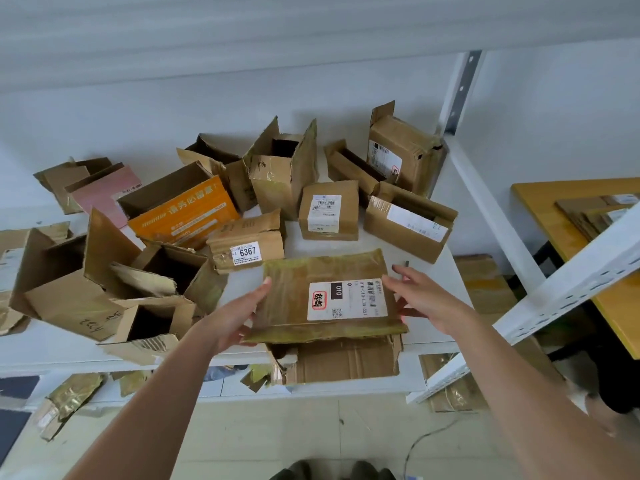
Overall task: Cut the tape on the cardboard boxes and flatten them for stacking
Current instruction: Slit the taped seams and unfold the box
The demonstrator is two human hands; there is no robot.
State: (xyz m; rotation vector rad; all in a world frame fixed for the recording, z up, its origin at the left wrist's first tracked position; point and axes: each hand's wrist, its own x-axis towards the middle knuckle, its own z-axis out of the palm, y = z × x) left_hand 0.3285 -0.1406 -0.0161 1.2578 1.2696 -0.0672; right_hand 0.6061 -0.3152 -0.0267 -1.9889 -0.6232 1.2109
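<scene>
Crowding the taped box (seemingly held): open boxes.

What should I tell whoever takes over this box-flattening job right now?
Left hand grips the left edge of the taped box with the 010 label; right hand is open against its right edge. The box is at the shelf's front edge, above a flattened carton.
Done: several boxes already cut open, one flattened.
Left: flatten this box, then the rest, including the 6367 box and the orange box. No cutter clearly visible.
</scene>
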